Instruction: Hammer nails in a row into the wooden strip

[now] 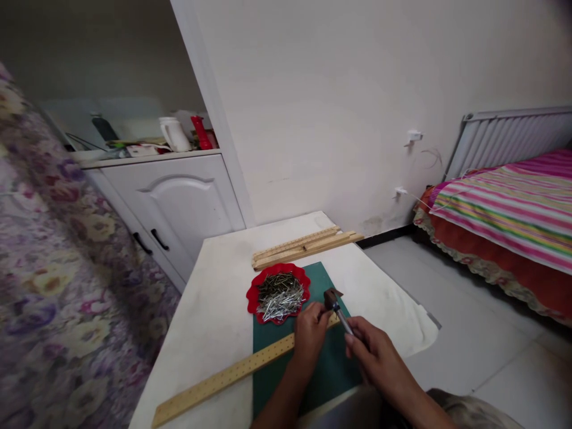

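Note:
My right hand [373, 348] is closed around the metal handle of a hammer [342, 316]. The hammer's dark head is raised just above the end of a wooden strip [241, 368], close to my left fingertips. My left hand [310, 333] rests over the strip with thumb and finger pinched on what looks like a nail, mostly hidden. Rows of small dark dots run along the strip, which lies slantwise across a green mat [272, 381]. Beside my left hand stands a red scalloped dish [252, 296] heaped with silver and dark nails [281, 295].
More wooden strips [308, 247] lie at the far side of the white table [214, 322]. A white cabinet [179, 202] and a flowered curtain [67, 268] stand on the left. On the right is a bed [504, 202] with a striped cover.

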`<state>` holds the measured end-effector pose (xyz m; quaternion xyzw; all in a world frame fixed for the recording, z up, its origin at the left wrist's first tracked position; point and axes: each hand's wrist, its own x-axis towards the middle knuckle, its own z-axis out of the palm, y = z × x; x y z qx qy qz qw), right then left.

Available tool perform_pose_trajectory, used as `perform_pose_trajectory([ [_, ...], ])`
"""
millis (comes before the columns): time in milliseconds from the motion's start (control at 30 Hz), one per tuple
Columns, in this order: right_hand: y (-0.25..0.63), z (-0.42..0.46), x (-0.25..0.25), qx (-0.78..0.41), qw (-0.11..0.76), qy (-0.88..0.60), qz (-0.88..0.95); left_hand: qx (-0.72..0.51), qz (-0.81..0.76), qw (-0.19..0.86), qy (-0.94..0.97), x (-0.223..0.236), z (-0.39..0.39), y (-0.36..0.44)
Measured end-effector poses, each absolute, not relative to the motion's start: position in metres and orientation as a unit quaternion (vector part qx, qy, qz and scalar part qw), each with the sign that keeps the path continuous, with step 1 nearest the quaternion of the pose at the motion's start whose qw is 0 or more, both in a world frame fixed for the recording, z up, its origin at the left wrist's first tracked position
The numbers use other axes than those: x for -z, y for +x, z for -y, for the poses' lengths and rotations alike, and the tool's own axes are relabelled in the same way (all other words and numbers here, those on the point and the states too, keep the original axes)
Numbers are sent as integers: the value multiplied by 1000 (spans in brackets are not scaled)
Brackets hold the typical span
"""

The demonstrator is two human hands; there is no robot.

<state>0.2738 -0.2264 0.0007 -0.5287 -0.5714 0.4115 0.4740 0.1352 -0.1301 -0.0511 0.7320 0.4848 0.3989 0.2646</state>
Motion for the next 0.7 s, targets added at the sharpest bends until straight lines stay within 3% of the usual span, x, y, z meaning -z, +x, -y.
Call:
perform_pose_trajectory([
  [233,272,218,-1,-446,513,-511,526,-387,-463,269,751,43,143,125],
  [533,266,210,-3,-454,527,-500,515,-384,-541,93,742,24,132,54],
  [700,264,208,-1,-458,521,-499,519,-286,-571,86,765,20,119,45],
])
